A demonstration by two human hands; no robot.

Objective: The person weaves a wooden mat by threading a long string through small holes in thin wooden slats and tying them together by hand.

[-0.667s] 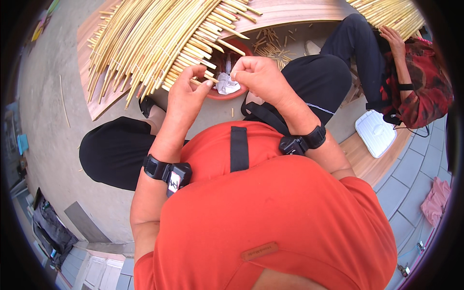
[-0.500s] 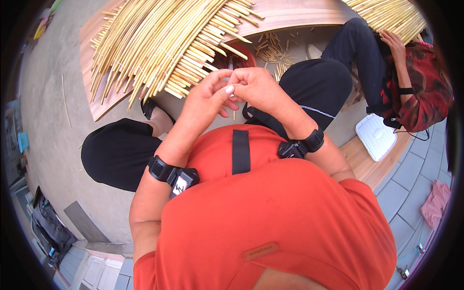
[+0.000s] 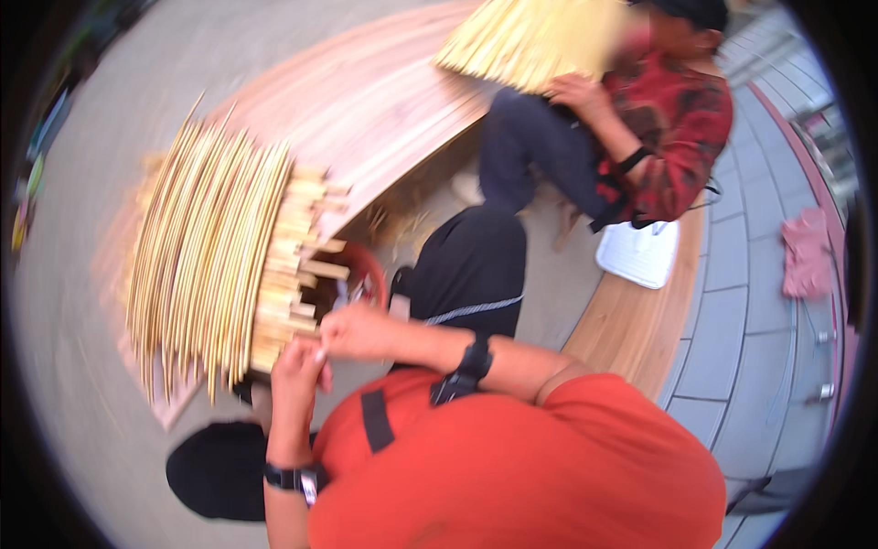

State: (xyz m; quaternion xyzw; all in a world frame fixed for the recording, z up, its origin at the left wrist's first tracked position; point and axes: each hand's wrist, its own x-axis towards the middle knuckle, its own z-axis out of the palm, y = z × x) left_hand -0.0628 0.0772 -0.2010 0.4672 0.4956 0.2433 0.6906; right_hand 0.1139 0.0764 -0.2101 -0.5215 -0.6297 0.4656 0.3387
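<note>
My left hand [image 3: 294, 373] and my right hand [image 3: 358, 331] meet in front of my body, fingertips pinched close together. Whatever is between them is too small and blurred to make out; a whitish spot shows by the left thumb. Just beyond them a mat of slim yellow reed-like sticks [image 3: 206, 256], laid side by side, rests on the wooden table. Its near right edge is uneven, with stick ends jutting toward my hands. A reddish bucket [image 3: 368, 267] stands beside the mat, with things inside that I cannot tell apart.
The wooden table [image 3: 338, 101] curves away to the far right. There a person in a red and dark patterned top [image 3: 681, 119] sits with a hand at another stick mat [image 3: 526, 41]. A white plastic lid or tray [image 3: 637, 254] lies on a wooden board [image 3: 631, 325].
My view has swung to the right, so the mat and my hands appear farther left and lower. More of the other person shows. My hands stay pinched together.
</note>
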